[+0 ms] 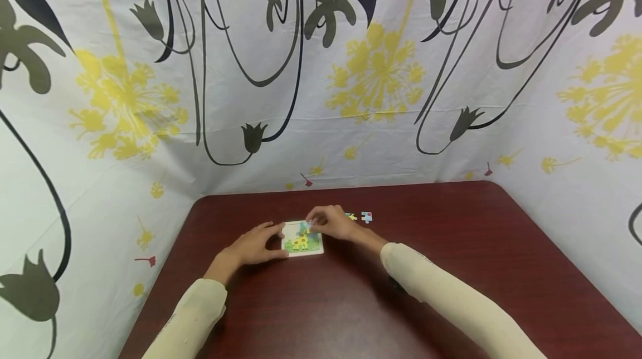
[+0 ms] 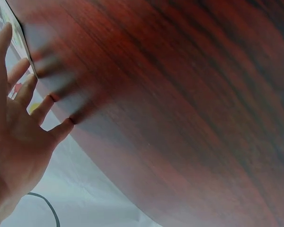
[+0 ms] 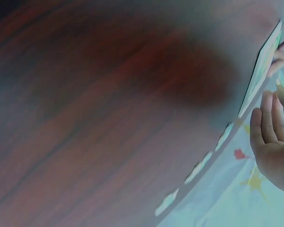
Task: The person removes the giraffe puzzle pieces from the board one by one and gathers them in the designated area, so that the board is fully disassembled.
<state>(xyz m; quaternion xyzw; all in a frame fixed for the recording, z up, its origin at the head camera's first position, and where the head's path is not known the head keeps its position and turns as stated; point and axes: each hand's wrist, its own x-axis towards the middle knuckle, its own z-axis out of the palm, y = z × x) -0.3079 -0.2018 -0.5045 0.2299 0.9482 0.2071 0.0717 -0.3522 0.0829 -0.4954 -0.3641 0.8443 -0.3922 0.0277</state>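
Note:
A small jigsaw puzzle board with a pale frame and a yellow giraffe picture lies on the table. My left hand is at its left side, thumb by the near corner and the other fingers spread by the left edge. In the left wrist view, the left hand has its fingers fairly straight, some tips meeting the tabletop. Over the board's far right part, my right hand pinches a light-blue puzzle piece, mostly covered by the fingers. The right wrist view shows the right hand beside the board.
Right of the board lie loose pieces, a blue one and a yellow-and-blue one partly behind my right hand. The right wrist view shows three in a row, the nearest piece lowest. A patterned cloth hangs behind the dark red table.

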